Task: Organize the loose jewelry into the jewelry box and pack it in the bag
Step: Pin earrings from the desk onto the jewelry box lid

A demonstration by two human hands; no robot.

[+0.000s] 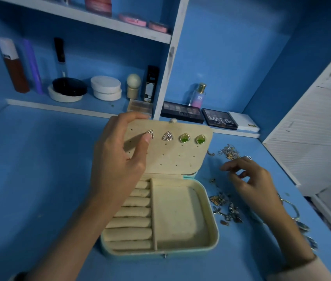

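Left hand (pixel 118 159) grips top edge of lid (pixel 181 155) of jewelry box (pixel 181 216), mid-worktop (pixel 38 179). Thumb (pixel 147 138) presses triangular stud earring (pixel 151 133). Right hand (pixel 256 179) curled loosely over loose jewelry pile (pixel 225 209) by right edge; can't tell if pinching. Risks: half-seated stud drops, chains snag.

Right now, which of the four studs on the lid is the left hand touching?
The leftmost triangular rhinestone stud, under the left hand's thumb; its twin and both green studs sit untouched.

jewelry box (pixel 181 211) lined in matt cream velvety cloth; earrings (pixel 185 138) glittering metal; surface (pixel 38 179) matt blue paint.
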